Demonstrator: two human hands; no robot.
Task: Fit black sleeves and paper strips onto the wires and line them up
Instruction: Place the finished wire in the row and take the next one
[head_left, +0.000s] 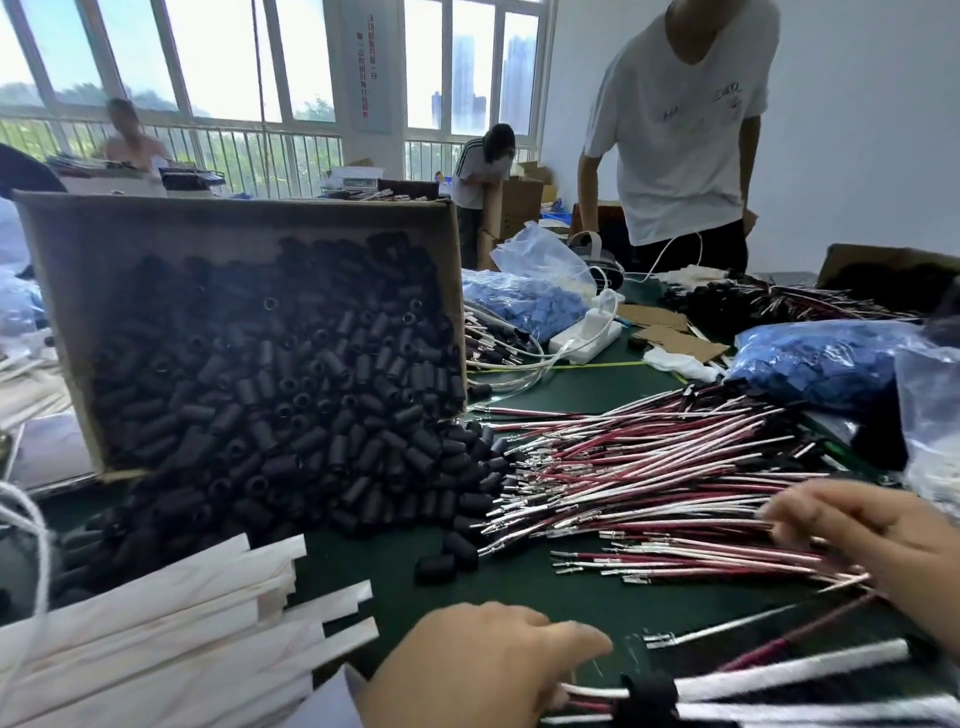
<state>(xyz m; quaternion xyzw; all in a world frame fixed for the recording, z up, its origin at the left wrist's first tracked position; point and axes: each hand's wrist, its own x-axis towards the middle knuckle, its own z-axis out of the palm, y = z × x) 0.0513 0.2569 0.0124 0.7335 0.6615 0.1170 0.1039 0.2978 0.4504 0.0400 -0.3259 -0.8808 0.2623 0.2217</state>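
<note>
I judge I am between pieces: one dressed bundle (649, 693) lies at the near edge of the worktop (519, 592), its wires passed through a black sleeve and wrapped in white paper. My left hand (467, 665) rests knuckles-up right at its bare ends. Those fingers are curled, and I cannot tell whether they pinch the ends or just rest beside them.

My right hand (883, 540) is over at the loose wires (649, 467), the red and white heap fanned across the middle of the worktop with the metal terminals pointing left. Its fingers (789, 512) lie stretched out on the near strands, not closed round any that I can make out through the blur.

The next move, as I see it, calls for separating a few wires from the heap with their terminals even. Then I need one of the black sleeves (291, 395) and one of the paper strips (182, 623), which are stacked just left of my left hand.

The sleeves fill a cardboard box (156, 228) tipped on its side, and they spill out of its mouth until they touch the wire tips. A plastic bag (821, 358) of small blue pieces sits beyond the wires, and a second bag (535, 254) with similar blue contents lies behind the box.
</note>
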